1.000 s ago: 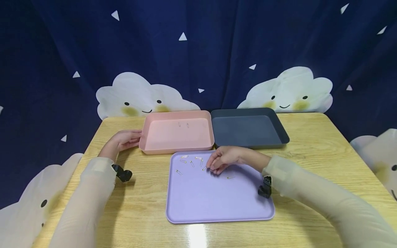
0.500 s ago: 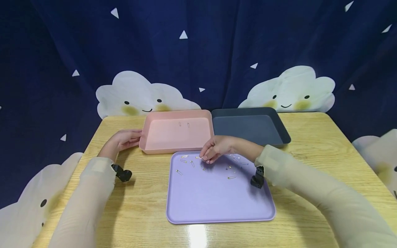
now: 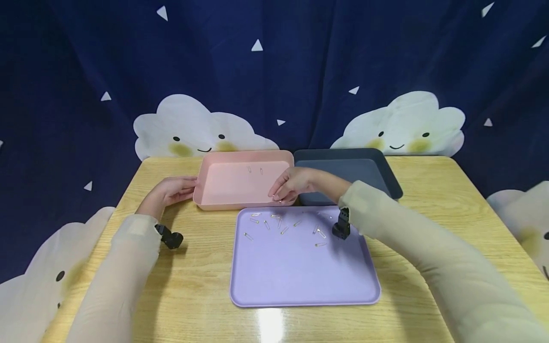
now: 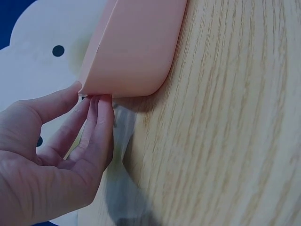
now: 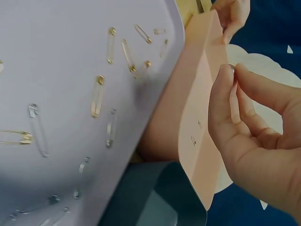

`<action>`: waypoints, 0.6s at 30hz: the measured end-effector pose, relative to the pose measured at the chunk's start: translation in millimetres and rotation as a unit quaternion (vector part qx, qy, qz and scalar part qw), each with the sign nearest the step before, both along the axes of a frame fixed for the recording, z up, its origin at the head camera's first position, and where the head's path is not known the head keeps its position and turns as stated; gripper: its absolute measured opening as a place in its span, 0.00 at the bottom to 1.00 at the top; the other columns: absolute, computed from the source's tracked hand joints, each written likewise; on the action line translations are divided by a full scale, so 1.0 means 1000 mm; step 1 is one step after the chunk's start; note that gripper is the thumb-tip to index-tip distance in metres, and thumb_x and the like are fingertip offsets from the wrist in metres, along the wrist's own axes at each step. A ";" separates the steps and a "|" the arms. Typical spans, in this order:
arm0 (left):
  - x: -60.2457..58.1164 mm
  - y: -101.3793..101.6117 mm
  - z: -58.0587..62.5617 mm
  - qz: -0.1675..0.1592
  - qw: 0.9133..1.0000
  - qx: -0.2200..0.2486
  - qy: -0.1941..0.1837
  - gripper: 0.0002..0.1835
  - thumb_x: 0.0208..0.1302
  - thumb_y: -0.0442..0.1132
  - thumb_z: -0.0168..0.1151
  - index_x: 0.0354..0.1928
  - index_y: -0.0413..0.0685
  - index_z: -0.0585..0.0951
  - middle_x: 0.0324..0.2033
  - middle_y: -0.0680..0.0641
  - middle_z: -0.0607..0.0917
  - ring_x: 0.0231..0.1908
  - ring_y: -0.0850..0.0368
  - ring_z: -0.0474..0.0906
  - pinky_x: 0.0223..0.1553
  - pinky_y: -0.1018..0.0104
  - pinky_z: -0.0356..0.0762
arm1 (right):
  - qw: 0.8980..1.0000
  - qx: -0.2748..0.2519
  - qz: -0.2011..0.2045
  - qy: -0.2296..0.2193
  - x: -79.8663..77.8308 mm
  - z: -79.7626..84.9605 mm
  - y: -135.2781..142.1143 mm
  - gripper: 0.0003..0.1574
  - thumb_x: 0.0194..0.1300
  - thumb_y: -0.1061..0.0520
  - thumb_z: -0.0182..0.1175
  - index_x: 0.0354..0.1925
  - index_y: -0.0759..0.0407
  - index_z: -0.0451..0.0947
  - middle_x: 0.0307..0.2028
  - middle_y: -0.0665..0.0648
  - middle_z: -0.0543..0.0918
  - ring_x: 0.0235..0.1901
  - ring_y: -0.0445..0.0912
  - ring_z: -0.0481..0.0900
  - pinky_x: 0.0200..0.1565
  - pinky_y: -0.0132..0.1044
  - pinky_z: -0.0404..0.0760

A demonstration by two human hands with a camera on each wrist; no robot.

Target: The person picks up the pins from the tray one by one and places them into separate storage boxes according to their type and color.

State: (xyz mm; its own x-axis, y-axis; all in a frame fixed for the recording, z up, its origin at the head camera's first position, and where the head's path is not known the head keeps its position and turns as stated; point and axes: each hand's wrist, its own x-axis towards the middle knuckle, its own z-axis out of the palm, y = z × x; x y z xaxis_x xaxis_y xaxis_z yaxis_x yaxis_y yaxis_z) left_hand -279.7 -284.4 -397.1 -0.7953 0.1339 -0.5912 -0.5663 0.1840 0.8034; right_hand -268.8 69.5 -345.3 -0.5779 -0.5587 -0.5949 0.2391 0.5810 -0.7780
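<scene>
Right hand (image 3: 296,183): pinching one pin (image 5: 232,68) between thumb and finger, above the near right corner of the pink tray (image 3: 227,186). Left hand (image 3: 175,188): fingers extended, touching that tray's left end. Safety pins (image 5: 97,96), gold and silver: scattered on the lilac tray (image 3: 300,276).

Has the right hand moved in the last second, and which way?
Yes. Against the purple tray, the right hand has moved forward and slightly left, from over that tray to the near right corner of the pink tray.

tray (image 3: 305,276) before left box (image 3: 231,190), right box (image 3: 349,174) | pins (image 5: 97,96) on tray, in left box
</scene>
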 end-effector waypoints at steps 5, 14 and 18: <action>0.001 -0.001 0.001 -0.002 1.000 0.000 0.006 0.33 0.71 0.37 0.52 0.74 0.40 0.54 0.25 0.65 0.83 0.30 0.73 0.80 0.39 0.79 0.82 | 1.000 0.002 -0.023 0.001 -0.016 0.003 -0.005 0.25 0.63 0.70 0.58 0.58 0.77 0.70 0.25 0.50 0.84 0.25 0.38 0.80 0.35 0.27 0.85; -0.001 -0.003 -0.002 0.007 1.000 -0.007 -0.005 0.34 0.70 0.39 0.55 0.74 0.42 0.55 0.26 0.64 0.82 0.31 0.72 0.81 0.42 0.78 0.82 | 0.997 0.040 -0.067 0.020 -0.048 0.003 -0.019 0.24 0.61 0.70 0.60 0.57 0.72 0.74 0.35 0.57 0.85 0.26 0.40 0.79 0.37 0.28 0.84; -0.002 -0.003 -0.002 0.008 1.000 -0.010 -0.004 0.33 0.70 0.39 0.55 0.73 0.42 0.56 0.26 0.64 0.82 0.30 0.72 0.81 0.42 0.78 0.82 | 0.994 0.062 -0.086 0.041 -0.060 0.005 -0.028 0.23 0.61 0.71 0.60 0.56 0.72 0.75 0.36 0.59 0.84 0.26 0.41 0.79 0.50 0.36 0.84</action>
State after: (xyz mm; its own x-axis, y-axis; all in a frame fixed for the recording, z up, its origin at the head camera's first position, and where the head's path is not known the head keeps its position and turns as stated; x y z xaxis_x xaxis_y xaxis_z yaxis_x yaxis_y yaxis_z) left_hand -282.0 -287.5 -399.1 -0.7930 0.1092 -0.5994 -0.5752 0.1904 0.7956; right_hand -329.1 41.9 -340.4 -0.7081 -0.3729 -0.5996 0.2819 0.6292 -0.7243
